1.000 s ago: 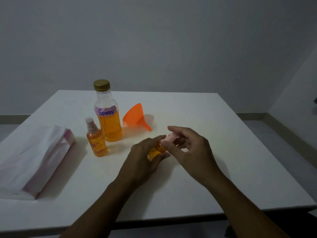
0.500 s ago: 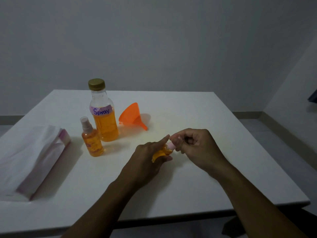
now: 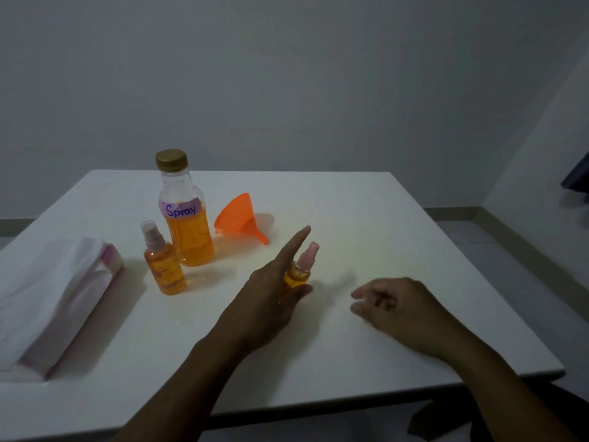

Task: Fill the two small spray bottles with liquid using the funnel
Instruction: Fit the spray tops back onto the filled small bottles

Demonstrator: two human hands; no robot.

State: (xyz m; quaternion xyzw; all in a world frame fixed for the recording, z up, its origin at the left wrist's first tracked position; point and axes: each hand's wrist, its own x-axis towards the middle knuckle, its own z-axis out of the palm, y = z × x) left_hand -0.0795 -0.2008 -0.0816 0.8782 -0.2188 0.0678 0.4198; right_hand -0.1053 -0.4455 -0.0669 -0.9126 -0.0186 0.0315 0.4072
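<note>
Hands sit over the near half of the white surface (image 3: 366,218), a little apart from each other. The left hand (image 3: 271,301) holds a small spray bottle (image 3: 298,275) between thumb and palm side, the bottle tilted up and to the right so its pink spray head points away from the person; the index finger is stretched straight out past the bottle, not touching it as far as can be seen. Orange liquid shows in the bottle's lower part, though most of its body is hidden by the hand. The right hand (image 3: 398,311) holds nothing — it rests low by the surface to the right, fingers loosely curled inward, thumb and fingertips close but not pinching anything visible. A second small spray bottle (image 3: 164,266) stands upright farther left, full of orange liquid, its clear cap on. Just behind it, touching or nearly so, stands a larger bottle (image 3: 186,215) with a gold lid and a purple label reading "Spray", about half full of the same orange liquid. An orange funnel (image 3: 239,220) lies on its side just right of the larger bottle, its spout pointing toward the near right. A white paper bag (image 3: 54,298) lies flat at the left edge of the surface.
</note>
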